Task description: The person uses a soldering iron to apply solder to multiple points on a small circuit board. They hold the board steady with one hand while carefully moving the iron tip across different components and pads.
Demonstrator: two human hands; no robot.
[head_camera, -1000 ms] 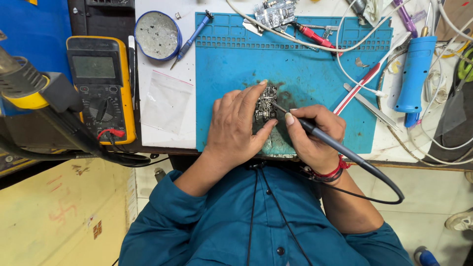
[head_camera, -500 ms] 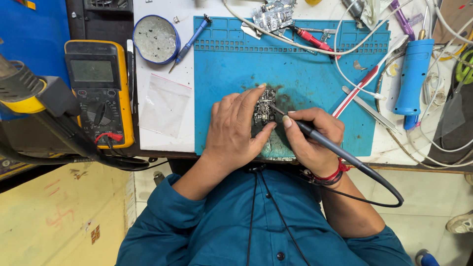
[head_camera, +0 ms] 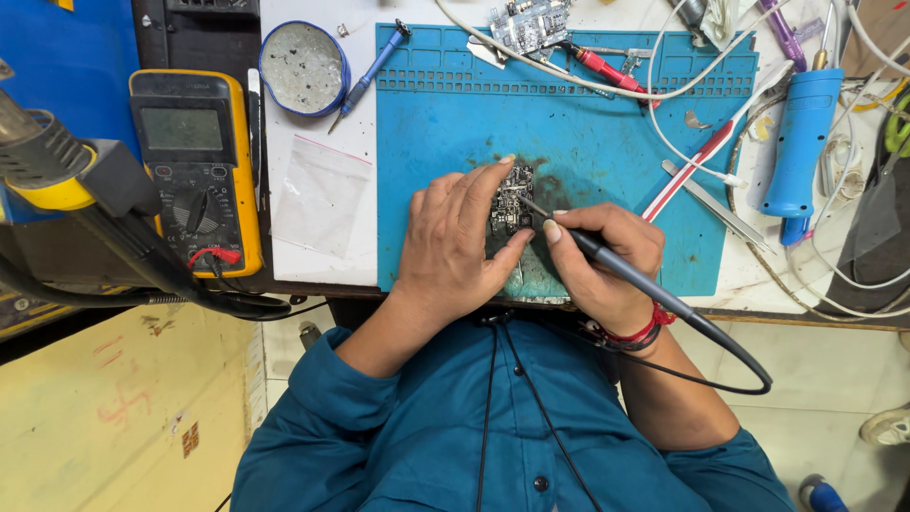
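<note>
A small dark circuit board (head_camera: pixel 513 203) lies on the blue work mat (head_camera: pixel 588 123). My left hand (head_camera: pixel 455 242) presses down on the board's left side, fingers spread over its edge. Just right of it, my right hand (head_camera: pixel 602 261) grips a black soldering iron (head_camera: pixel 607 261) like a pen. The iron's thin tip touches the board's upper right part. Its black cable loops off to the right past my wrist, which wears a red band.
A yellow multimeter (head_camera: pixel 194 171) and a round tin (head_camera: pixel 303 66) sit left of the mat, beside a clear plastic bag (head_camera: pixel 318 204). Tweezers (head_camera: pixel 716 204), a blue tool (head_camera: pixel 801 137), red probes and white cables crowd the right. Another circuit board (head_camera: pixel 529 24) lies at the far edge.
My hands and the board stay in nearly the same place on the mat. The iron tip has shifted slightly on the board.
</note>
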